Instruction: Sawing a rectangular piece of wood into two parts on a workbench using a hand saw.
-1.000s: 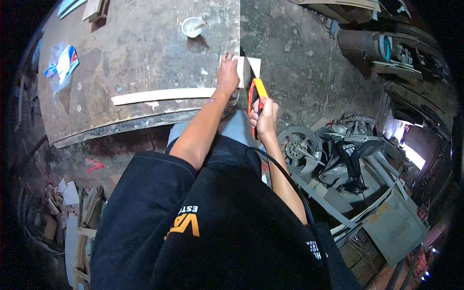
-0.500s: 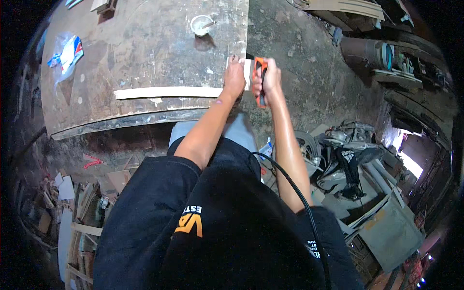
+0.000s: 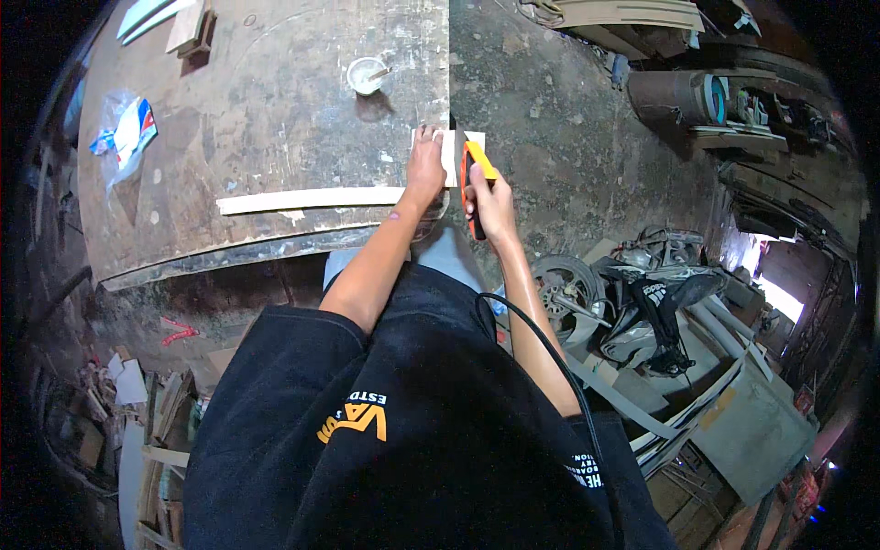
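My left hand holds down a small pale board at the right edge of the worktable, fingers bent over it. My right hand is wrapped round the orange and yellow handle of a handsaw, its blade at the board just right of my left fingers. A long white strip lies near the table's front edge, left of my left hand. A white cup with a stick in it stands farther back.
A crumpled plastic packet and wood pieces lie on the table. Stacked boards and pipes line the right. A wheel and clutter fill the lower right. Scrap wood lies lower left. A cable runs beside my right arm.
My right hand and the saw moved forward to the board by half a second ago, then partway back toward me. My left hand stays on the board.
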The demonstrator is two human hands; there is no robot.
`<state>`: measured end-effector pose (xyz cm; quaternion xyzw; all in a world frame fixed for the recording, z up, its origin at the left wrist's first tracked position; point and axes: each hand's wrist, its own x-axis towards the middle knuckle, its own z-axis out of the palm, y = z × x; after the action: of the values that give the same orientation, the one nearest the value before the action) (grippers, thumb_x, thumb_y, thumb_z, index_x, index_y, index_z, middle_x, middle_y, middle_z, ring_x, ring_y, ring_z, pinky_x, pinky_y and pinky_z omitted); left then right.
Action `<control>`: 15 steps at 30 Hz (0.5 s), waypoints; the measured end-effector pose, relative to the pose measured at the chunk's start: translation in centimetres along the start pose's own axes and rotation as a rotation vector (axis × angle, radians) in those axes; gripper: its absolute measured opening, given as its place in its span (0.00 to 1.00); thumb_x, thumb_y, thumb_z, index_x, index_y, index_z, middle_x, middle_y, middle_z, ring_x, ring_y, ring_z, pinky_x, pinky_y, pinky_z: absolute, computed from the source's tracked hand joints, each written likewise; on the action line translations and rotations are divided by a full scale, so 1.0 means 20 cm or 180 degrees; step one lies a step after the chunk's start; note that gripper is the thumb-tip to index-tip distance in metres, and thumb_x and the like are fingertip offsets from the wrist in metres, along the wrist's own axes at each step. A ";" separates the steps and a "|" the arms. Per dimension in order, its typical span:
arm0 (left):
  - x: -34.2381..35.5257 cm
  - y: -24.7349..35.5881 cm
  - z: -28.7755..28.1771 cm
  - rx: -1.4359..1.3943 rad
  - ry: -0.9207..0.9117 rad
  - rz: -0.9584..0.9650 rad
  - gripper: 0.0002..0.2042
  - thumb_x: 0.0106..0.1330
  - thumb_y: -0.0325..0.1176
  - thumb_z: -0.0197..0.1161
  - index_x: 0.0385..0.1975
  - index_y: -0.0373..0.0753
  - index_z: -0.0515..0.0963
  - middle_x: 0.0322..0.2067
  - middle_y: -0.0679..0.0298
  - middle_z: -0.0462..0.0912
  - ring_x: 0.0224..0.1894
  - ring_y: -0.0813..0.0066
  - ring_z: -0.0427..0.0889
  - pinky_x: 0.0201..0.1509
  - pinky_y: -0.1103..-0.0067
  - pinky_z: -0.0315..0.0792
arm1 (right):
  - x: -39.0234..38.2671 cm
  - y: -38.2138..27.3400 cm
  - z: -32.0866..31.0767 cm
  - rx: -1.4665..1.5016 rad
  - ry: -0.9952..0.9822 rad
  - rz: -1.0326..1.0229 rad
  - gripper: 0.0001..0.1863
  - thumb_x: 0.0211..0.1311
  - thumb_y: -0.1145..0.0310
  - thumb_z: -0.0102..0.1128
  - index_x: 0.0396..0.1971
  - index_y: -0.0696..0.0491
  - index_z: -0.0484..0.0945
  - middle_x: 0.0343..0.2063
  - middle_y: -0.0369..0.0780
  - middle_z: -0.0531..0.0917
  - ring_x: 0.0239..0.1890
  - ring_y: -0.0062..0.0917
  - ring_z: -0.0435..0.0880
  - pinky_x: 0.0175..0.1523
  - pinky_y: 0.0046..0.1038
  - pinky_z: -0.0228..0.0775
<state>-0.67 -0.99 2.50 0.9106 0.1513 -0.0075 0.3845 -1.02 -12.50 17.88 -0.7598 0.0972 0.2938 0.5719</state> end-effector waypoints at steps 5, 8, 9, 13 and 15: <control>-0.02 0.03 -0.01 -0.0261 -0.0116 -0.0004 0.37 0.49 0.12 0.54 0.66 0.28 0.61 0.69 0.48 0.60 0.74 0.46 0.52 0.73 0.64 0.60 | 0.03 0.04 -0.01 0.0127 0.0116 0.0220 0.13 0.69 0.61 0.61 0.39 0.56 0.72 0.18 0.32 0.75 0.15 0.15 0.74 0.19 0.21 0.68; -0.02 0.01 0.02 -0.0165 -0.0041 0.0101 0.38 0.49 0.13 0.55 0.67 0.25 0.58 0.69 0.44 0.58 0.74 0.44 0.49 0.76 0.63 0.52 | 0.02 0.00 0.03 -0.0250 0.0347 0.0118 0.14 0.68 0.62 0.61 0.40 0.56 0.71 0.17 0.33 0.76 0.14 0.16 0.75 0.19 0.22 0.69; -0.01 0.01 0.01 0.0033 -0.0344 0.0081 0.42 0.51 0.18 0.62 0.70 0.25 0.52 0.72 0.44 0.52 0.76 0.45 0.43 0.78 0.63 0.44 | 0.03 0.00 0.04 -0.0404 0.0505 -0.0015 0.15 0.67 0.61 0.62 0.44 0.56 0.71 0.15 0.34 0.76 0.13 0.17 0.76 0.17 0.23 0.68; -0.02 0.00 0.02 0.0584 -0.0768 0.0101 0.56 0.48 0.33 0.76 0.73 0.29 0.42 0.75 0.49 0.40 0.78 0.52 0.35 0.79 0.67 0.41 | 0.06 0.06 0.00 -0.1321 0.0997 -0.1282 0.21 0.67 0.68 0.59 0.56 0.55 0.65 0.25 0.41 0.80 0.15 0.23 0.77 0.21 0.27 0.71; -0.03 -0.04 0.01 0.0565 -0.0773 0.0223 0.56 0.48 0.35 0.76 0.73 0.29 0.42 0.76 0.50 0.40 0.78 0.54 0.35 0.79 0.67 0.41 | 0.06 0.06 -0.02 -0.1501 0.0559 -0.1407 0.25 0.66 0.70 0.59 0.60 0.55 0.60 0.30 0.44 0.81 0.16 0.25 0.78 0.23 0.29 0.72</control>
<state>-1.37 -0.87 1.88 0.9381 0.0705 -0.1176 0.3180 -0.55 -13.02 16.23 -0.8962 -0.0917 0.1104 0.4197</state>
